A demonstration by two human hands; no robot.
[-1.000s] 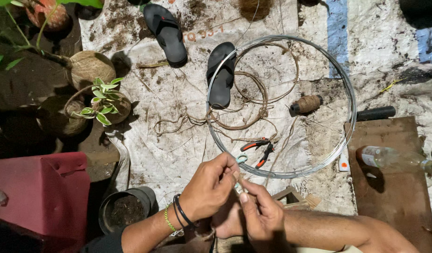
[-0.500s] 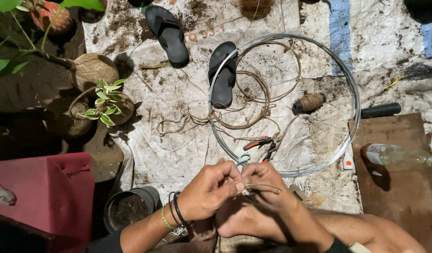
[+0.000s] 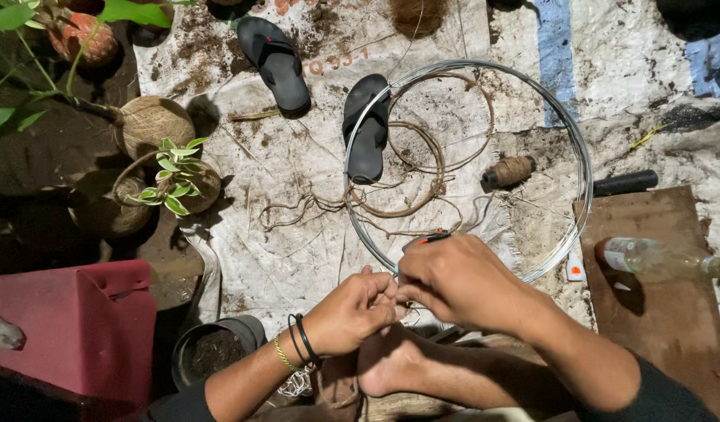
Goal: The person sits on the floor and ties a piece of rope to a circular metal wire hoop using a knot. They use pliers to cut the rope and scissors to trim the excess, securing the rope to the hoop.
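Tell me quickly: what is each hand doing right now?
Left hand: closed, pinching something too small to identify.
Right hand: closed, fingers meeting the left's; what it grips is hidden.

Open sheet [image 3: 297, 234] lies left of the wire hoop [image 3: 583, 168], broken only by loose roots [image 3: 297, 209]. Ahead of the hands, the hoop encloses a sandal [image 3: 368, 129], vine rings [image 3: 442, 117] and a twine spool [image 3: 510, 170]. A bottle [image 3: 657, 256] blocks the right edge; a black pot [image 3: 215, 352] and potted plants [image 3: 172, 180] block the left.
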